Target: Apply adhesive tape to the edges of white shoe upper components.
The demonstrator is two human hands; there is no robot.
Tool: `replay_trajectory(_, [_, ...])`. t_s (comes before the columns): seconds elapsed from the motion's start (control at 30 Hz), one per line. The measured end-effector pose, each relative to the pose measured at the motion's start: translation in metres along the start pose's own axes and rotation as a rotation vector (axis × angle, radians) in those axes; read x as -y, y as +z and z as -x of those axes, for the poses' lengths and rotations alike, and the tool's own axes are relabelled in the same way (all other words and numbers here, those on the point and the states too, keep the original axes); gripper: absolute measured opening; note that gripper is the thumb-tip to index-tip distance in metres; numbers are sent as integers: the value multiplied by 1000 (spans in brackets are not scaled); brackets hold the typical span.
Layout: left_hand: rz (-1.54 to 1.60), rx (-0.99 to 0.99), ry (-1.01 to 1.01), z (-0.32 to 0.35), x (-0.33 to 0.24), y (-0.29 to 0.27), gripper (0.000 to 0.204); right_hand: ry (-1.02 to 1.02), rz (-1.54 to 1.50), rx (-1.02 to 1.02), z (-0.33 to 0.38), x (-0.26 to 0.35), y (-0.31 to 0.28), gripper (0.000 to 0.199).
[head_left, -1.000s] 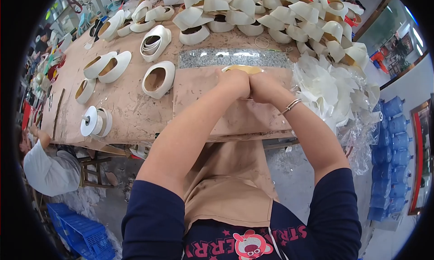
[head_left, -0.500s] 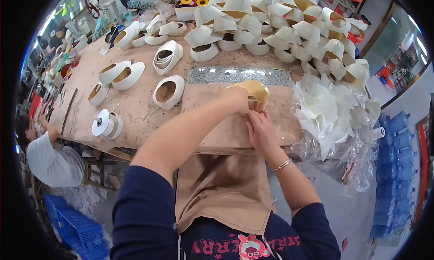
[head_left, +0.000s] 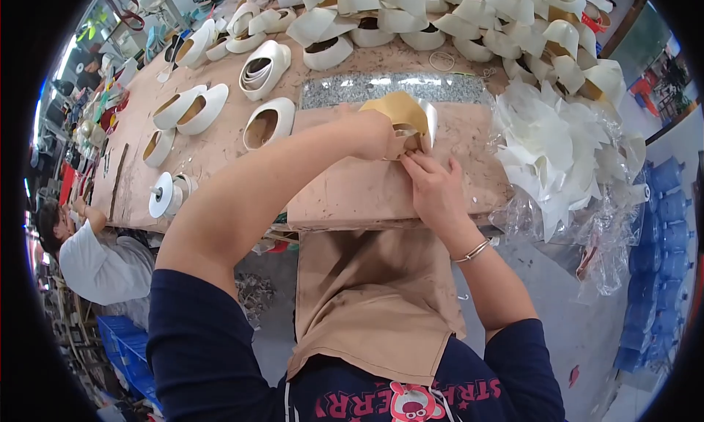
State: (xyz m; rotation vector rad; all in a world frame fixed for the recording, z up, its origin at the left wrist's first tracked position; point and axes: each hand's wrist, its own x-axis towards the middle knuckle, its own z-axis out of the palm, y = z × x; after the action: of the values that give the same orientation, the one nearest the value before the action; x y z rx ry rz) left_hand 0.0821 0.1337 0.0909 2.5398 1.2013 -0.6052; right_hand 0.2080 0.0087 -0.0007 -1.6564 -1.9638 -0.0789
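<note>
Left hand (head_left: pixel 370 132) closed around a tan shoe piece (head_left: pixel 400 114), grip pinching its near edge. Right hand (head_left: pixel 433 191) just below, fingertips (head_left: pixel 411 158) pressed together on the same piece's lower rim. Both over a tan cloth (head_left: pixel 367 191) draped off the surface (head_left: pixel 220 158). Left of the grip, white shoe uppers (head_left: pixel 270 123); right of it, a heap of white cut pieces (head_left: pixel 546 147). Beyond it, a grey stone slab (head_left: pixel 381 88).

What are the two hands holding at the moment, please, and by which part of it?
A tan and white shoe upper: the left hand grips its left side, and the right hand pinches its lower edge with the fingertips.
</note>
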Motion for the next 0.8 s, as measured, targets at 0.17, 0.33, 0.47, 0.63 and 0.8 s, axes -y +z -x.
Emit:
replay_trajectory(0.17, [23,-57,23,2,-2,8,15,-14,54,15,-2,9,-7,34])
replay_trajectory(0.33, [-63,-69,55,7,-11,6,19,-13,178,-1,-8,22,-1,32])
replay_trajectory(0.47, [-78,-120,67,6,-9,11,16,-34,-43,-65,-8,0,7,34])
replay_trajectory(0.63, [199,-166,-24,-2,3,22,8,40,-199,-118,-15,0,5,33])
replay_trajectory(0.8, [342,-241,53,7,2,11,13,-51,-217,-367,-38,-4,-31,27])
